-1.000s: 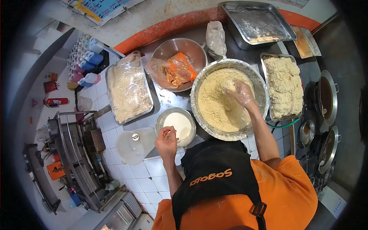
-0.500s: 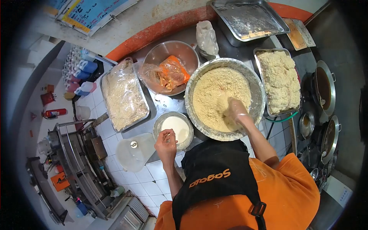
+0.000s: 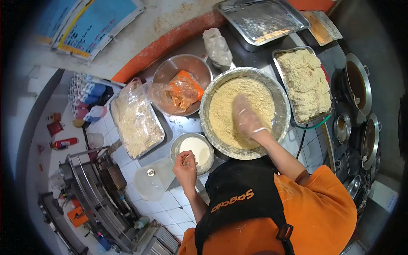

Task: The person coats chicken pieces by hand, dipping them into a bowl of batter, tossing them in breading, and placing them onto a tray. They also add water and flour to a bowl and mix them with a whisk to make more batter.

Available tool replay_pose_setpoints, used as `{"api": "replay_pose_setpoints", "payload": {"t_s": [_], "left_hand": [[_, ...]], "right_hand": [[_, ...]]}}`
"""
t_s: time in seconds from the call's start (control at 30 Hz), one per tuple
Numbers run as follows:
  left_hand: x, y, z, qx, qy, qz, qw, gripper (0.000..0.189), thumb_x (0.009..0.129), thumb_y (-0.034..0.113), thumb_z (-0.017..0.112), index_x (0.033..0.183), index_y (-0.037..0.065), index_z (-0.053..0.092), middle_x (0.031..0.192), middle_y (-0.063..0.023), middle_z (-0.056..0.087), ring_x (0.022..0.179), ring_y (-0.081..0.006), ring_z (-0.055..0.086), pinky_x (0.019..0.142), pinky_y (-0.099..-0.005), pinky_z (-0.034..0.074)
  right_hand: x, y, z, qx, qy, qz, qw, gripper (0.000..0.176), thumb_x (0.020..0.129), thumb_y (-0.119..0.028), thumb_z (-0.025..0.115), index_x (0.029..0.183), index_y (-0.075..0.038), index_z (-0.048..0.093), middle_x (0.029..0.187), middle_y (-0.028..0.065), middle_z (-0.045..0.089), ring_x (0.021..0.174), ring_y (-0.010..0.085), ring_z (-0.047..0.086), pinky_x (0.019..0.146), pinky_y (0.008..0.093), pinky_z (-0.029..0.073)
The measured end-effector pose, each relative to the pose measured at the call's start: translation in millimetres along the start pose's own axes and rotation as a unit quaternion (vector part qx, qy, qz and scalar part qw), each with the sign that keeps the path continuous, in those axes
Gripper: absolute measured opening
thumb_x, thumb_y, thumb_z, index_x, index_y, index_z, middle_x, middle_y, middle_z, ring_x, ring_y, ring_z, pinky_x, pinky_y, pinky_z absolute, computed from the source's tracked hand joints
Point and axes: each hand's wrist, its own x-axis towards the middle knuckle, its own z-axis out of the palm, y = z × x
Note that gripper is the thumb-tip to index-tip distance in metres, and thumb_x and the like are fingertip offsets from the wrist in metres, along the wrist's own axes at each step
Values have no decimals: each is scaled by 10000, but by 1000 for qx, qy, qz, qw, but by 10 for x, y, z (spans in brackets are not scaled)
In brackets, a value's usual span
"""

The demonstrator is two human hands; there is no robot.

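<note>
My right hand (image 3: 247, 115), in a clear plastic glove, lies stretched out over yellowish breadcrumbs (image 3: 221, 100) in a large metal bowl (image 3: 285, 95). It is a little blurred, its fingers pointing away from me and fairly flat on the crumbs. My left hand (image 3: 185, 169) is at the near left rim of a smaller metal bowl (image 3: 210, 165) of white batter (image 3: 197, 148). Its fingers are curled in with the tips together, and I cannot tell whether anything is between them. A clear plastic container (image 3: 148, 180) with a round metal knob stands just left of that hand.
A tray of crumbed food (image 3: 304, 85) stands right of the large bowl, a plastic-wrapped tray (image 3: 136, 121) at left. Behind are a steel bowl (image 3: 159, 76) with an orange bag (image 3: 187, 87), a whitish bag (image 3: 217, 46) and a metal pan (image 3: 263, 21). Woks (image 3: 359, 85) line the right.
My right hand has come up from deeper in the crumbs and moved left and away from me, now lying flatter. My left hand stays by the batter bowl. The whole view has tilted slightly.
</note>
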Motion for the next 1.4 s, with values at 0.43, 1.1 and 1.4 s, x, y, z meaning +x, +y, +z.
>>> {"api": "replay_pose_setpoints", "payload": {"t_s": [0.43,1.1,1.4], "left_hand": [[-26,-2,26,-3,-8,-26,1000,127,936,91,668,998,-20,671,863,-83,690,732,-111,654,604,-263,572],[24,168,43,17,-11,46,999,155,931,116,686,989,-28,672,823,-71,688,688,-80,624,572,-237,510],[355,627,306,68,-48,113,990,167,919,115,685,1002,-30,682,785,-66,674,663,-87,594,567,-229,478]], "right_hand": [[158,137,678,556,-131,230,788,688,938,-542,558,1265,63,585,1233,247,633,1153,354,608,994,448,464],[-349,1479,808,844,124,367,371,509,918,-412,703,1259,-65,553,1005,9,603,770,123,557,612,292,463],[-516,2893,1785,646,225,490,540,378,881,-353,712,1052,-21,652,894,87,682,767,190,630,674,368,503]]}}
